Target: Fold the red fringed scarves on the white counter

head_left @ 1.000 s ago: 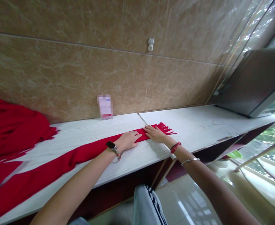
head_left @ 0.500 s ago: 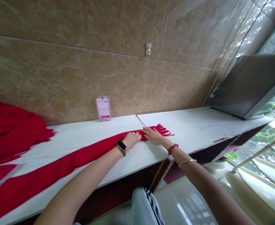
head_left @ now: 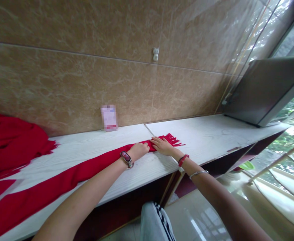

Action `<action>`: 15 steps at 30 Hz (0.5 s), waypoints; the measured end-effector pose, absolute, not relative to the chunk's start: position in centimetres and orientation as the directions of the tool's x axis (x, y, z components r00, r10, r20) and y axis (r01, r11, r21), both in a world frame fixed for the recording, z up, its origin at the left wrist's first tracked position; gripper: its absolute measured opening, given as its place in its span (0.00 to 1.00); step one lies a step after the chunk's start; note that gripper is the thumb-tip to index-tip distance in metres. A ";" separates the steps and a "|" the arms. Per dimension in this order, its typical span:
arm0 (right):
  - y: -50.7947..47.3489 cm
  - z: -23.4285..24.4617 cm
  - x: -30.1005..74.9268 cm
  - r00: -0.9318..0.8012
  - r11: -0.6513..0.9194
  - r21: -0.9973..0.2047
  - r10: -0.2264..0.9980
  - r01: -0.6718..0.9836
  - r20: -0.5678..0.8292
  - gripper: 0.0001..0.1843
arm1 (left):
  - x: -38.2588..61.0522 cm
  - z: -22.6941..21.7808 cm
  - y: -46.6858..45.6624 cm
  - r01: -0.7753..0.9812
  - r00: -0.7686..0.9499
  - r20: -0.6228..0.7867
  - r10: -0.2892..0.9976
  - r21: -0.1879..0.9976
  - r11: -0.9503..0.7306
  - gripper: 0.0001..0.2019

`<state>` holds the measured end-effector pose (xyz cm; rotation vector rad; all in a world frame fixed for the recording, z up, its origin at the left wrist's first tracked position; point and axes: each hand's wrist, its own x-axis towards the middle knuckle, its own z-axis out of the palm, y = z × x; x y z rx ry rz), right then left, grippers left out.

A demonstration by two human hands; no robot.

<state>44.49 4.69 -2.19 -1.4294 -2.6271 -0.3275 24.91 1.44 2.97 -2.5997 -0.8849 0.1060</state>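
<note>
A long red scarf [head_left: 96, 164], folded into a narrow strip, runs along the white countertop [head_left: 199, 134] from the lower left to the middle. Its fringe [head_left: 174, 140] fans out at the right end. Near that end my left hand [head_left: 138, 151] has its fingers curled down on the strip, closed on the scarf. My right hand [head_left: 162, 146] lies flat across the cloth just left of the fringe, fingers stretched out. The cloth beneath both hands is hidden. A dark smart band [head_left: 125, 156] circles my left wrist.
A heap of red fabric [head_left: 13, 144] with fringed edges lies at the far left. A blurred pale pink card or box [head_left: 109, 117] leans against the tiled wall [head_left: 74, 87]. At the far right end stands a large grey panel-like object [head_left: 259, 90]. Open shelves are below the counter.
The smart band's screen has lit up, and my left wrist has shifted slightly left. My right hand and the scarf stay almost still; the view has moved a little.
</note>
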 end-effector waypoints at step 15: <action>4.2 -1.4 44.3 -0.537 0.525 0.116 0.813 0.843 0.225 0.23 | 22.0 2.8 0.7 0.668 0.734 -0.188 0.652 0.031 -0.743 0.32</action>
